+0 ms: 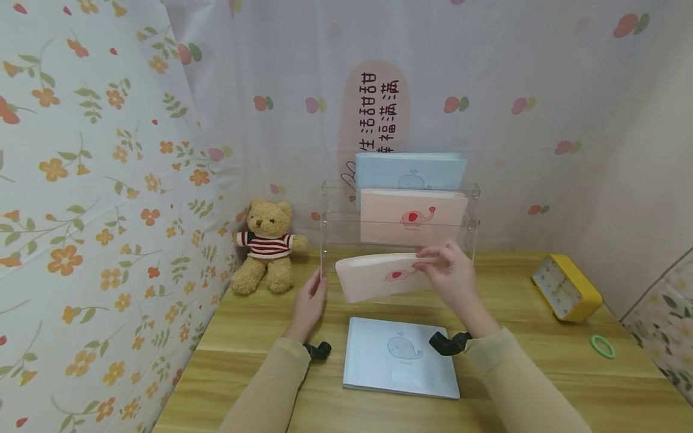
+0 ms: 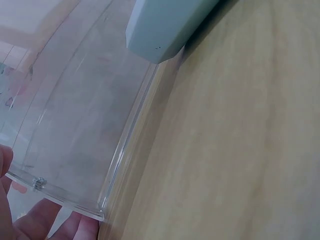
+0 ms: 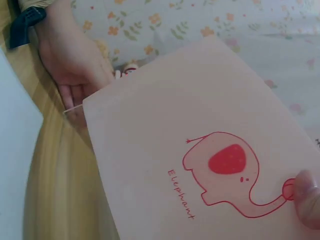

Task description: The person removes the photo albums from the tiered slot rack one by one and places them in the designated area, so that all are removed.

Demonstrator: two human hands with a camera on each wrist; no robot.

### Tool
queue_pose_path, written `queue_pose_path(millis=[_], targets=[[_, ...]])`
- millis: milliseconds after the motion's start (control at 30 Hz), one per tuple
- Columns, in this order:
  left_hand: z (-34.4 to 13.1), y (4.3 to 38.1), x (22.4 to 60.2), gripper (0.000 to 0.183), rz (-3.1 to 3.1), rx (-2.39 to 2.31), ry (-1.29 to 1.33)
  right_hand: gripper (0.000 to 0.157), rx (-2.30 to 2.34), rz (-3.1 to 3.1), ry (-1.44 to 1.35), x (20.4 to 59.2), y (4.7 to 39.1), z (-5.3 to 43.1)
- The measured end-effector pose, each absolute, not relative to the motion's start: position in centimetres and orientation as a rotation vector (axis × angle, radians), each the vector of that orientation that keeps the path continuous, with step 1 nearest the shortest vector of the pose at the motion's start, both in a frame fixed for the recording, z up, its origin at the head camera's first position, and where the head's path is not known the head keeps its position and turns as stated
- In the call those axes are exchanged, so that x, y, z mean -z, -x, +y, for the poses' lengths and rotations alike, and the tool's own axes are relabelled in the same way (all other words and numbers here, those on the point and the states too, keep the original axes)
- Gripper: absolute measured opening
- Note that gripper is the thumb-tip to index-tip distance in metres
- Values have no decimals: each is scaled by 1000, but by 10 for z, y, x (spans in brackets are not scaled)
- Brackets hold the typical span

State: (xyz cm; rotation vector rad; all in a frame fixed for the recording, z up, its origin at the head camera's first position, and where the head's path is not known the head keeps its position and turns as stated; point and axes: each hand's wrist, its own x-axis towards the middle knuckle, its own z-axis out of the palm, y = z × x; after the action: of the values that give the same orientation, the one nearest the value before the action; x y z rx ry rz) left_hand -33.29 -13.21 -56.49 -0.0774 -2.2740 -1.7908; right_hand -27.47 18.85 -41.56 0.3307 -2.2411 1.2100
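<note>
My right hand (image 1: 453,281) pinches the upper right edge of a pink booklet (image 1: 365,281) with a red elephant on its cover. The booklet is tilted, its left end lower, in front of the bottom tier of a clear acrylic rack (image 1: 341,231). In the right wrist view, a thumb (image 3: 307,200) presses on the cover by the elephant's trunk. My left hand (image 1: 306,308) grips the rack's left side panel, thumb on one face and fingers (image 2: 42,217) on the other. A pale blue whale booklet (image 1: 373,361) lies flat on the table below.
Another pink elephant booklet (image 1: 379,216) stands in the rack's middle tier, with a blue whale booklet (image 1: 379,171) behind it, higher up. A teddy bear (image 1: 267,240) sits left of the rack. To the right are a yellow clock (image 1: 574,288) and a green ring (image 1: 603,347).
</note>
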Motion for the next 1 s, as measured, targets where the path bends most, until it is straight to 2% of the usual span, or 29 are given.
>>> queue_pose_path(millis=[600,1000], targets=[[-131,332,563,51,-2300,1765,70,15,-1226,-2481,-178,457,273,205],[-131,332,563,51,-2310,1773,52,26,-1154,-2612,-233,481,284,221]])
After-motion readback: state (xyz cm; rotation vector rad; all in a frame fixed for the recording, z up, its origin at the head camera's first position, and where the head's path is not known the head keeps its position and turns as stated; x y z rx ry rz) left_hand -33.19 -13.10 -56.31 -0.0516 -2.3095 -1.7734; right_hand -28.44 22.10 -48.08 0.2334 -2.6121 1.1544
